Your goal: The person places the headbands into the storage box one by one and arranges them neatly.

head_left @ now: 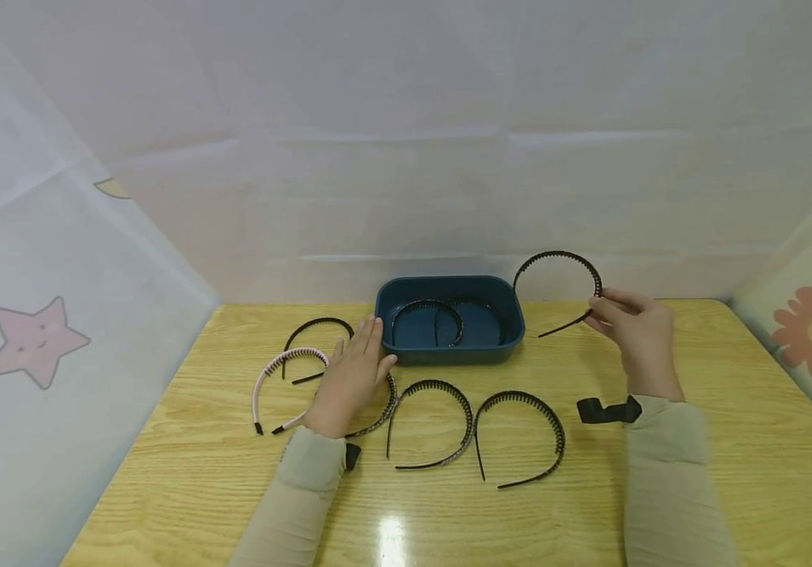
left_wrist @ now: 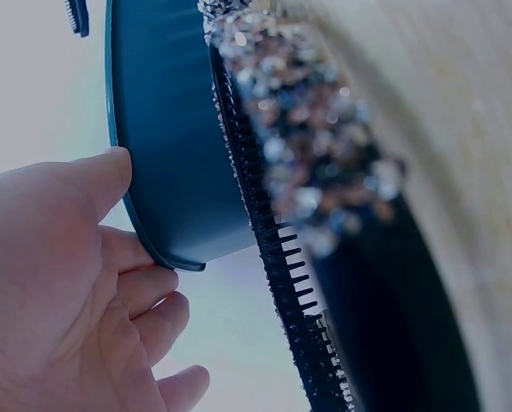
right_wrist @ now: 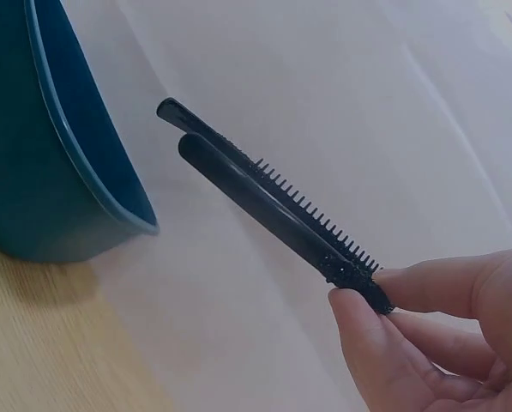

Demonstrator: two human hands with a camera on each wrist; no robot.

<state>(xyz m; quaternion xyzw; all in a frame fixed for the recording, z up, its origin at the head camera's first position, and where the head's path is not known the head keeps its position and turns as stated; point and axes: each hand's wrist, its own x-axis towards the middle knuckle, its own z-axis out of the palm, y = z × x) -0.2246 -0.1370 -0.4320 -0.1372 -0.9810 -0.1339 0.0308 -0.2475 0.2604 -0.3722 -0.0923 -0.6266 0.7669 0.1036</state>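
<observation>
1. Head view: the right hand holds a black toothed headband up at the right of the blue bin, thumb and fingers clamped on its side. The left hand rests at the bin's left end, fingers nearly straight. Two dark headbands are inside the bin. On the wooden counter, two black headbands lie in front of it; to the left are a pink headband, a small black headband and a dark headband partly covered by the left hand.

2. Left wrist view: the thumb and a finger touch the bin near its rim; the other fingers are loosely bent and slightly apart. A stone-studded headband fills the foreground, blurred — a toothed band shows just beside it.

3. Right wrist view: thumb and fingers pinch the held headband — its two black ends point toward the bin, apart from it.
</observation>
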